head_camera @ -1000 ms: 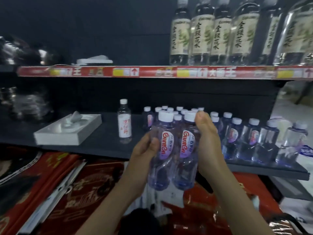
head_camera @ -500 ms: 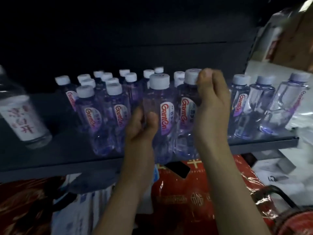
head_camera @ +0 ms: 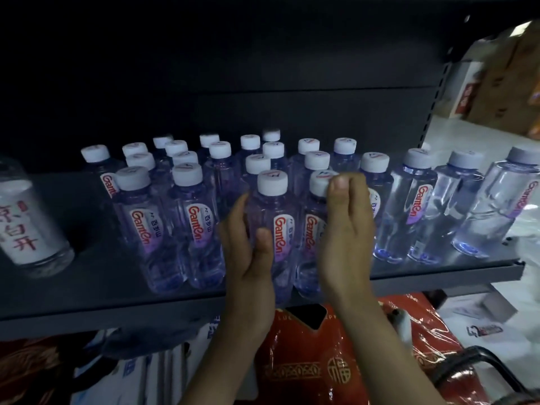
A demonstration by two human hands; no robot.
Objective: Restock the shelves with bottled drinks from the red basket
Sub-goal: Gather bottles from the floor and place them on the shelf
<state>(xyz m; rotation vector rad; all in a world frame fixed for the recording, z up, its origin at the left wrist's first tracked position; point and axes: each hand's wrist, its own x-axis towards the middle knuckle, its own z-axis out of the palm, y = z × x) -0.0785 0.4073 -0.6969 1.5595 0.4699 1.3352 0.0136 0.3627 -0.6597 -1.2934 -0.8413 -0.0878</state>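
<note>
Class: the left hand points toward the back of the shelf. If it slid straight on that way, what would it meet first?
Most likely the bottle in the next row, standing beyond the fingertips of the left hand; depth is hard to judge.

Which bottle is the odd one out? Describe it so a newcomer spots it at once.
Start at the dark shelf. At its far left, apart from the purple-tinted bottles, stands a lone bottle. It alone wears a white label with red characters.

Left hand (head_camera: 248, 258), right hand (head_camera: 347, 229) clasp bottle pair (head_camera: 280, 229) at shelf (head_camera: 102, 287) front.
</note>
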